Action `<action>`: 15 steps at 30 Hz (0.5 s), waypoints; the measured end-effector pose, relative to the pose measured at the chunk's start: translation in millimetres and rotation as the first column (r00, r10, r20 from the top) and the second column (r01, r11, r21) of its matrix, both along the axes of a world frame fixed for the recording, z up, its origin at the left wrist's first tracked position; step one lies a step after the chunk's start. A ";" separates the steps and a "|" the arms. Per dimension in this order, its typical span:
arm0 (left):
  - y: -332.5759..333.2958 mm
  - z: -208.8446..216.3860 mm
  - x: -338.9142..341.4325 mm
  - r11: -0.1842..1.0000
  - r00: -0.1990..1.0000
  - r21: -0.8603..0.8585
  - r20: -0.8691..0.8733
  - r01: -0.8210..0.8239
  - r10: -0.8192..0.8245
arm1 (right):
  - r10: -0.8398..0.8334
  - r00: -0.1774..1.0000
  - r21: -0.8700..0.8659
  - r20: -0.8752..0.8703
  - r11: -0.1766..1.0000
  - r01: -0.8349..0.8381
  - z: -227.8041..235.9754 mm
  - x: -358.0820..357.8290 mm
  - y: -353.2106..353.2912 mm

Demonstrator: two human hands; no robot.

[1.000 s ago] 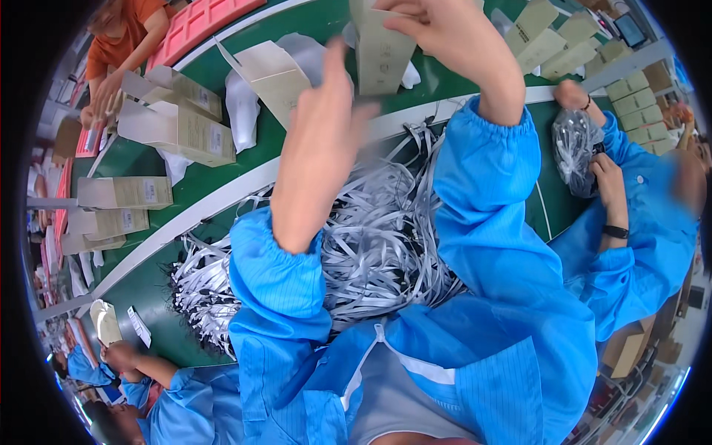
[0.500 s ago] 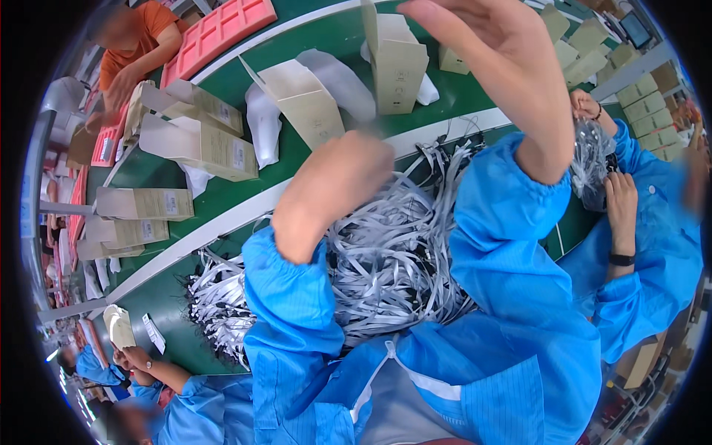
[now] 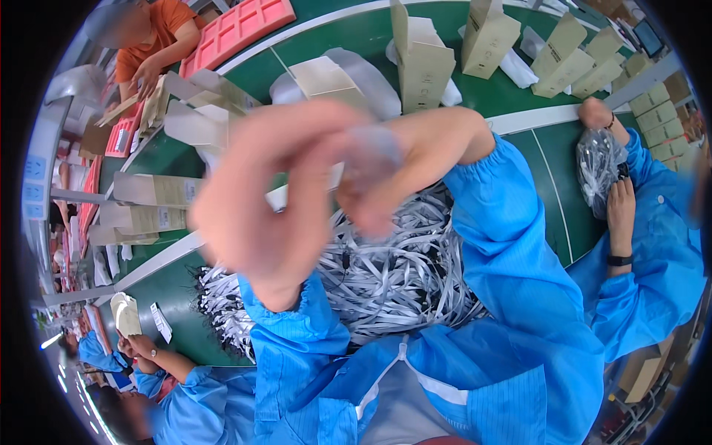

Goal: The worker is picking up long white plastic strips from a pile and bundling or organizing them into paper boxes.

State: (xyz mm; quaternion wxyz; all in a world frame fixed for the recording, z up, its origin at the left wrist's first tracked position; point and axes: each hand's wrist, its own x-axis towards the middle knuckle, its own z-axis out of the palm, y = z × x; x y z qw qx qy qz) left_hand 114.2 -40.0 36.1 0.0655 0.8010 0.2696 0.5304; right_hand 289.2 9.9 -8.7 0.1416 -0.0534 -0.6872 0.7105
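Observation:
My left hand (image 3: 256, 178) is raised close over the bench, its fingers curled and badly smeared by motion. My right hand (image 3: 423, 148) reaches across to meet it, with its fingers bent downward and blurred too. A greyish smear (image 3: 377, 148) shows where the two hands come together; whether it is a held thing I cannot make out. Beneath them lies a big heap of flat silver-grey straps (image 3: 400, 282) with black ends. Just beyond the hands stand an open beige carton (image 3: 330, 78) and a taller open carton (image 3: 426, 70).
More open cartons (image 3: 489, 37) line the green bench, with white wrapped pieces (image 3: 517, 70) beside them. A pink tray (image 3: 237, 33) lies at the far left. At right, a co-worker's hands hold a clear bag (image 3: 599, 167). Another co-worker at lower left holds beige cards (image 3: 126, 315).
My right hand has come down and left from its raised place at the far side. My left hand has risen nearer the camera. The view has shifted slightly.

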 end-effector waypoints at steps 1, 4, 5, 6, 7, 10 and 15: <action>2.6 0.9 -5.5 1.000 0.975 -0.003 0.221 -0.015 0.015 | 0.077 0.997 -0.061 -0.018 0.995 -0.078 -1.7 -0.6 0.8; -0.8 22.5 -51.3 0.994 0.836 -0.039 0.537 -0.105 0.109 | -0.114 0.993 0.004 0.024 0.994 0.114 20.8 5.3 -6.7; -1.0 27.3 -63.1 0.988 0.756 -0.092 0.636 -0.120 0.151 | -0.229 0.972 0.031 0.044 0.973 0.228 28.3 10.1 -10.3; -1.8 30.2 -72.9 0.987 0.754 -0.089 0.637 -0.134 0.159 | -0.216 0.975 0.035 0.044 0.976 0.214 35.9 10.7 -15.1; -0.3 30.3 -80.5 0.967 0.833 -0.230 0.511 -0.106 0.213 | -0.454 0.890 0.130 -0.025 0.882 0.454 41.7 12.1 -21.6; 13.8 16.3 -87.1 0.811 0.994 -0.582 0.034 -0.067 0.107 | -0.719 0.635 0.263 -0.283 0.578 0.772 32.6 12.8 -16.6; 28.9 -16.8 -64.6 0.667 0.818 -0.743 -0.351 0.052 -0.455 | -0.704 0.366 0.038 -0.609 0.435 0.900 33.4 4.6 -22.2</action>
